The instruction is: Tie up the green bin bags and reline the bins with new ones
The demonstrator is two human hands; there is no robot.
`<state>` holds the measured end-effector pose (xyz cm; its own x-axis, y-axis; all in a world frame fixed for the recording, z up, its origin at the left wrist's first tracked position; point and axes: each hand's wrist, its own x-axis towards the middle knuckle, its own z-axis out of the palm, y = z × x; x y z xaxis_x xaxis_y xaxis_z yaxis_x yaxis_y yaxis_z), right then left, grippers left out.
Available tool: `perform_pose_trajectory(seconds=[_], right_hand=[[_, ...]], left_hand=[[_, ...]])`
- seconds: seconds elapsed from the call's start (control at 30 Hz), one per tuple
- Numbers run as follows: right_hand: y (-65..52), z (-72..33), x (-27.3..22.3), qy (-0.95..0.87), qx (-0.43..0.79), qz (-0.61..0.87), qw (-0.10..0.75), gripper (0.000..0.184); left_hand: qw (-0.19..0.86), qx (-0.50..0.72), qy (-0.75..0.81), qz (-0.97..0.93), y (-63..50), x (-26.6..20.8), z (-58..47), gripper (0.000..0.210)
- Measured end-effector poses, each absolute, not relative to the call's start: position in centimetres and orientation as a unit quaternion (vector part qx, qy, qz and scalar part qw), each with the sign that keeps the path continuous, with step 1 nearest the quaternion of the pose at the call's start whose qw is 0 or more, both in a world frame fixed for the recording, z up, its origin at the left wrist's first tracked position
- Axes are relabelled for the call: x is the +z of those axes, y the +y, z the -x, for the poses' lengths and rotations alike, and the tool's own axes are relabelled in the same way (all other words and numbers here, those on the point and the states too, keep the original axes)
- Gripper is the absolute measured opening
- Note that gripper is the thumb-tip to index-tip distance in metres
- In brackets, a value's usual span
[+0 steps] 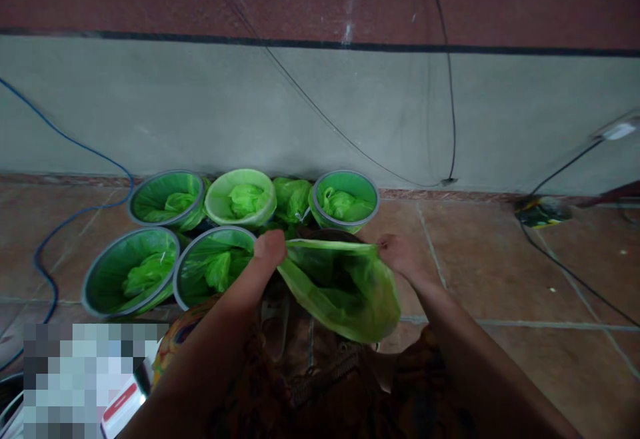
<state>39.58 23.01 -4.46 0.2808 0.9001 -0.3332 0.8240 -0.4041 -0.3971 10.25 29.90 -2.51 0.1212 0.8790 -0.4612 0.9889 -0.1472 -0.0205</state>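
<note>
Left hand [270, 249] and right hand [397, 254] are clenched at opposite ends of the taut rim [330, 245] of a thin green bag [345, 296], held above the floor [493, 266]. Round, lined bins [239, 222] are grouped ahead-left; at right, tiled room is left toward the wall [310, 119].

Both the left hand [270, 249] and the right hand [398, 254] are bare, as are the forearms [215, 336], which widen toward the elbows. A patterned garment [176, 332] covers the legs — orange and yellow motifs, brightest at its left edge, dark in shadow elsewhere. A toothed, braid-like band [327, 376] crosses its front. Pale, strapped footwear [283, 324] shows beneath — dim and partly hidden.
</note>
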Motion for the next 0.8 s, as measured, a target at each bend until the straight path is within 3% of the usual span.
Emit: perform_pose_trajectory(seconds=[0.07, 0.17, 0.33, 0.53, 0.73, 0.8], right_hand=[[22.8, -39.3, -4.6, -0.572, 0.260, 0.777, 0.029, 0.020], [22.9, -39.1, -5.1, -0.586, 0.249, 0.770, 0.037, 0.021], [23.3, -39.0, -6.3, -0.555, 0.263, 0.783, 0.102, 0.022], [22.6, -38.2, -8.1, -0.504, 0.321, 0.775, 0.206, 0.029], [21.2, -38.9, -10.3, -0.376, 0.367, 0.791, 0.313, 0.020], [21.1, -39.0, -11.1, -0.359, 0.381, 0.782, 0.339, 0.025]], left_hand=[[0.152, -0.198, 0.646, -0.721, 30.3, -2.1, -9.8, 0.032], [0.162, -0.200, 0.623, -0.739, 29.9, -2.3, -10.2, 0.033], [0.136, -0.074, 0.546, -0.823, 29.0, -4.0, -12.7, 0.061], [0.166, -0.070, 0.507, -0.843, 29.6, -6.1, -14.8, 0.025], [0.200, -0.044, 0.573, -0.793, 30.9, -6.4, -15.1, 0.026], [0.233, -0.033, 0.583, -0.777, 31.4, -6.3, -15.2, 0.027]])
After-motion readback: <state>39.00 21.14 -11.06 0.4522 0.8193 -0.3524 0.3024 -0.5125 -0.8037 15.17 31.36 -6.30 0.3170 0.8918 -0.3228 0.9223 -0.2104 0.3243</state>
